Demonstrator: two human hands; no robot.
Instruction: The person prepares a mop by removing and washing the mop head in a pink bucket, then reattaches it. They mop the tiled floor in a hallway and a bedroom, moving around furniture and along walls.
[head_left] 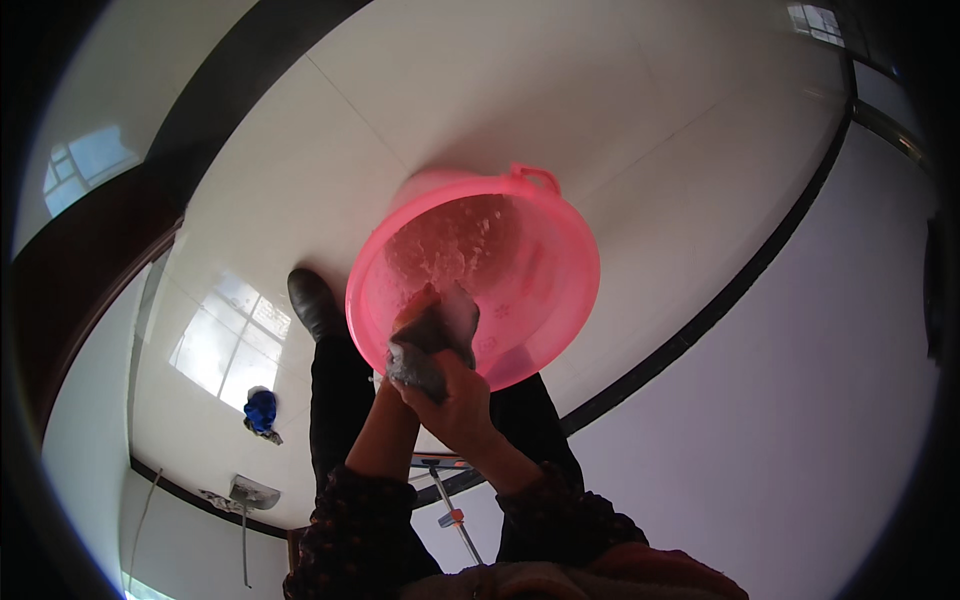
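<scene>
Right in the middle of the frame I see a big pink basin (585, 270). It is round and shiny, with a loop handle at the top of its rim. Water (450, 235) lies in its upper left part, all splashy with bright drops. Over its lower left part is a grey cloth (415, 368), bunched up and wrinkly. The right hand (462, 405) is closed around the cloth, with the lower end bulging out past its thumb. The left hand (412, 312) is curled around the upper part, though much of it is covered. Hands and arms get in the way, so I can't see the whole cloth or all the rim.

The pale, shiny floor (700, 120) spreads all around. A white wall (780, 400) fills the lower right, edged by a black strip (690, 335). Dark trousers (335, 410) and a black shoe (313, 300) are left of the basin. A silver pole (440, 490) shows at the bottom, a grey dustpan (253, 492) at the lower left, and a crumpled blue thing (261, 410) above that.

The basin's mouth faces up. The cloth's long way slants from lower left to upper right.
</scene>
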